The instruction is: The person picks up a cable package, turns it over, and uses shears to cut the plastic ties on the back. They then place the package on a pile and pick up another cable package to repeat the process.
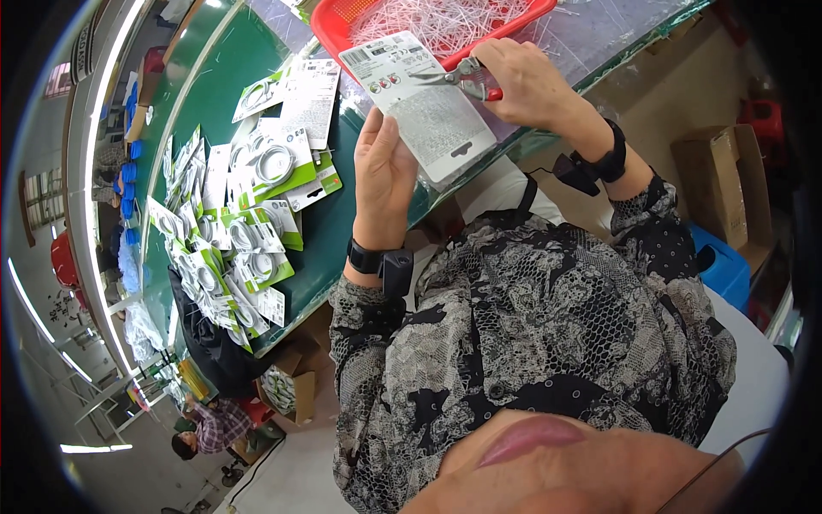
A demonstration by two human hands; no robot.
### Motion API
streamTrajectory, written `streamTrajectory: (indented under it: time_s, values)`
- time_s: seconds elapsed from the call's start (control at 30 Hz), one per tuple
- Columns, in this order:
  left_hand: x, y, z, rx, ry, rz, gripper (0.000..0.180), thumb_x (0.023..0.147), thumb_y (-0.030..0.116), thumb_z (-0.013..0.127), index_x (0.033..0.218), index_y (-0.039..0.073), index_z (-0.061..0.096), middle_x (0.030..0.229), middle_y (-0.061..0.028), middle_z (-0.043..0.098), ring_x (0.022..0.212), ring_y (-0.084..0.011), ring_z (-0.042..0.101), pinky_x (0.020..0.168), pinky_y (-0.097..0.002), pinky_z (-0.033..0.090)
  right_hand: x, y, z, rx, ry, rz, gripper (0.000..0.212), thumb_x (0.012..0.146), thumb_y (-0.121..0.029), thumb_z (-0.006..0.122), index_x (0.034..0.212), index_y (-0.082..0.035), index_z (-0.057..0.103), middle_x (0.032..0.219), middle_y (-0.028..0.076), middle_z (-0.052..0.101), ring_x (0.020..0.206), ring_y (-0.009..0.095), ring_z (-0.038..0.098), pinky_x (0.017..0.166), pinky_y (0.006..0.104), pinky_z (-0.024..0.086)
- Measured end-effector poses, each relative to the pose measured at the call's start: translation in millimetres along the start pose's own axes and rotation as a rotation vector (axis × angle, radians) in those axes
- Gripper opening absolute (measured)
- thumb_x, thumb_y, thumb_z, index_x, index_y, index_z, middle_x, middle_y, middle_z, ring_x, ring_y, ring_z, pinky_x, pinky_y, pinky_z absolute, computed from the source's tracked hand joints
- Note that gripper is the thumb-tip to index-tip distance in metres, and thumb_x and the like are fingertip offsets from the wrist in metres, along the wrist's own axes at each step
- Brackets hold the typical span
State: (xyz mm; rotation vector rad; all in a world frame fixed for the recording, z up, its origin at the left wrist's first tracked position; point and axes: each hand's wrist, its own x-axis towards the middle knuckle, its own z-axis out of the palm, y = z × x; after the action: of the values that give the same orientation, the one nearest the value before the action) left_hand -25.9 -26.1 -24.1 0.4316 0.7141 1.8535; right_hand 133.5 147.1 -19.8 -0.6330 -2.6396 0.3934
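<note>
The green table [248,51] runs past the top of the view, and its edges bend with the lens; the background at the left is small and blurred, with a person in a checked shirt [218,424] low down there. At the right, a cardboard box [723,180] and a blue container [723,265] stand beyond the wearer's sleeve, which covers part of the container. A loose pile of packs [248,188] spreads over the table left of the hands; they overlap so much that many show only a corner, though coiled white cables and green card edges can be made out. The red tray [330,34] is cut off by the top edge, and thin clear strips [428,21] fill it, with more scattered to its right. The card [428,124] is held over the near side of the tray, hiding part of the rim. It is white and flat, tilted down to the right, with grey print too small to read, a few little round coloured pictures, and a dark hanging slot near its lower end. The left hand [385,167] pinches the card's left edge, some fingers hidden behind it. The right hand [527,86] is closed around pliers [467,79] with red handles mostly covered by the fingers; their metal tips lie across the card's right part, and whether they touch it cannot be told.
</note>
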Motion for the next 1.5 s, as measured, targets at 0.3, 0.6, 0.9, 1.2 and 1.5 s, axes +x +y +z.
streamTrajectory:
  time_s: [0.3,0.6,0.9,1.2,1.5]
  values:
    - [4,-5,8,0.016,-0.001,-0.011,0.041,0.098,0.004,0.049,0.137,-0.005,0.04,0.132,-0.0146,0.053,0.121,-0.0236,0.053,0.105,-0.0382,0.042,-1,-13,2,0.009,0.046,-0.099,0.038,0.068,-0.011,0.068,0.101,-0.005,0.052,0.096,0.013,0.063,0.097,0.03,0.06,0.08,0.0393,0.045]
    - [-6,5,-1,0.108,0.038,0.037,0.042,0.095,0.006,0.053,0.135,-0.004,0.045,0.131,-0.0131,0.055,0.117,-0.0217,0.055,0.102,-0.035,0.043,-8,-8,12,0.254,-0.103,0.116,0.025,0.083,-0.02,0.067,0.096,-0.004,0.053,0.088,0.015,0.062,0.08,0.031,0.061,0.069,0.039,0.048]
    - [-216,70,-11,0.966,0.111,-0.016,0.053,0.081,0.005,0.07,0.131,-0.001,0.052,0.115,-0.0084,0.055,0.105,-0.0185,0.055,0.092,-0.03,0.045,-25,-38,25,0.499,-0.191,-0.07,0.028,0.087,-0.016,0.065,0.111,-0.003,0.057,0.08,0.003,0.049,0.073,0.011,0.046,0.068,0.0263,0.041]
    - [-450,-43,-112,1.696,0.873,-0.23,0.059,0.071,0.005,0.076,0.126,0.002,0.054,0.108,-0.0136,0.054,0.102,-0.0289,0.055,0.089,-0.0338,0.045,-16,-103,42,0.589,-0.391,-0.211,0.027,0.086,-0.011,0.064,0.11,-0.004,0.057,0.075,0.0,0.045,0.068,0.009,0.041,0.063,0.0249,0.037]
    - [-361,82,-154,1.754,1.034,0.452,0.026,0.086,0.011,0.066,0.109,0.001,0.063,0.096,-0.0171,0.063,0.089,-0.0328,0.062,0.079,-0.0397,0.049,-23,-115,35,0.474,-0.34,-0.256,0.029,0.084,-0.011,0.065,0.11,-0.003,0.057,0.076,0.002,0.047,0.068,0.011,0.042,0.064,0.0262,0.039]
